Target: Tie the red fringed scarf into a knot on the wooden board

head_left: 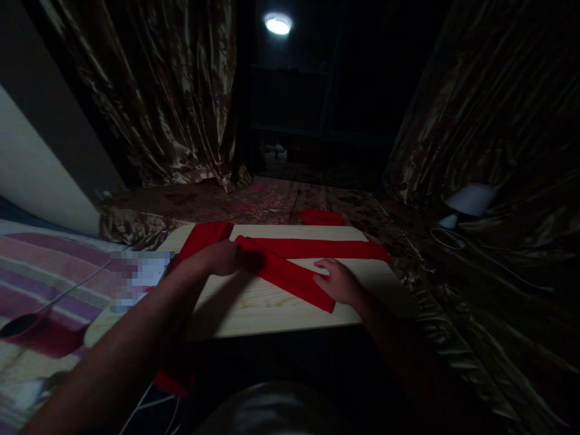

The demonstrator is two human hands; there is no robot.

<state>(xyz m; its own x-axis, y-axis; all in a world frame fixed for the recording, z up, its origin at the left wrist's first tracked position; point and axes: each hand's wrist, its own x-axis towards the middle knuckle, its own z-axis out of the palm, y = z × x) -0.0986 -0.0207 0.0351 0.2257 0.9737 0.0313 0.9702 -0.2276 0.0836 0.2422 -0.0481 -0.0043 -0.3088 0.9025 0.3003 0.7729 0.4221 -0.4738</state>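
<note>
A long red cloth (312, 249) lies folded into strips across a pale wooden board (267, 305). My left hand (226, 257) is closed on the cloth near its folded corner, at the board's left part. My right hand (338, 281) rests on the nearer strip, fingers bent and pressing it down against the board. One end of the cloth runs off the board's far left corner, and another red piece (172, 382) hangs below my left forearm.
A small folded red cloth (321, 216) lies beyond the board on a patterned rug. Dark shiny curtains (163, 96) hang left and right. A striped bedcover (49, 266) and a cable lie at left. A white lamp (469, 200) sits at right.
</note>
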